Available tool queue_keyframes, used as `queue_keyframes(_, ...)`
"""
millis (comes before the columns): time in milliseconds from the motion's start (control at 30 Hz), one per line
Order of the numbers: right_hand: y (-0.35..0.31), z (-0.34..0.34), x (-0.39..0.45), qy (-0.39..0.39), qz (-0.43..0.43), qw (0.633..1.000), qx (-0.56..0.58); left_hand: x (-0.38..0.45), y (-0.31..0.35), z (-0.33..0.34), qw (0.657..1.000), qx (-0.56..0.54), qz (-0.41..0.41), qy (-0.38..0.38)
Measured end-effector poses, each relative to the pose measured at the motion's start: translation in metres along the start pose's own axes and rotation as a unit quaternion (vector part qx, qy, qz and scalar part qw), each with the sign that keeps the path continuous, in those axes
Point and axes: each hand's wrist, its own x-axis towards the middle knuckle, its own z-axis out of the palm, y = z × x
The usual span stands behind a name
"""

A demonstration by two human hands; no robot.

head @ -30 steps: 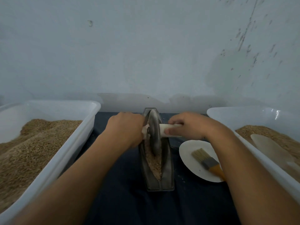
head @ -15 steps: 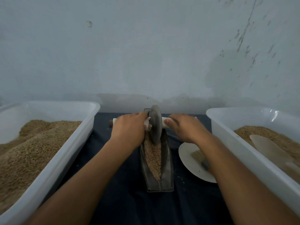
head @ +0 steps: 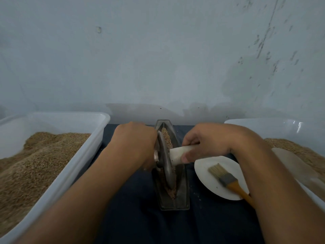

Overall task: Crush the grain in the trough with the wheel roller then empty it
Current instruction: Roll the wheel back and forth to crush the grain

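Trough [head: 182, 199]: narrow, dark metal, boat-shaped, laid lengthwise on dark desk, pointed far end toward wall.

Grain [head: 166, 136]: brownish, spread along groove of trough; pale and coarse at far end, darker and finer at near end.

Wheel roller [head: 166, 166]: grey metal disc, stood on edge in groove, tilted slightly to left, placed over middle to near part of trough. White handle [head: 179, 153] is passed through disc centre; right side is seen, left side is hidden.
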Motion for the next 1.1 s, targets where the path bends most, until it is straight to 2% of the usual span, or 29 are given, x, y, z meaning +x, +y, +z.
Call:
queue_keyframes(200,0.012,0.006,0.008,0.020,0.003,1.000,0.008,0.006,-0.005,0.007,0.999,-0.041,-0.003,-0.003)
queue_keyframes(400,0.042,0.026,0.039,0.127,0.045,0.990,0.039,0.032,0.001,0.035,0.990,-0.132,-0.034,0.040)
queue_keyframes(467,0.047,0.037,0.053,0.182,0.055,0.981,0.032,0.040,0.004,0.048,0.983,-0.160,-0.038,0.079)
queue_keyframes(567,0.050,0.054,0.069,0.265,0.065,0.962,0.007,0.048,0.005,0.068,0.974,-0.139,-0.010,0.178)
queue_keyframes(633,0.052,0.058,0.072,0.283,0.068,0.957,0.001,0.050,0.005,0.073,0.970,-0.139,-0.005,0.199)
queue_keyframes(733,0.050,0.054,0.069,0.259,0.065,0.964,0.008,0.049,0.004,0.071,0.972,-0.137,-0.007,0.192)
queue_keyframes(900,0.038,0.031,0.044,0.167,0.059,0.984,0.012,0.038,0.001,0.050,0.985,-0.141,-0.035,0.093)
queue_keyframes(1100,0.013,0.004,0.007,0.068,0.058,0.996,0.000,0.011,0.000,0.011,0.997,-0.079,0.003,0.025)
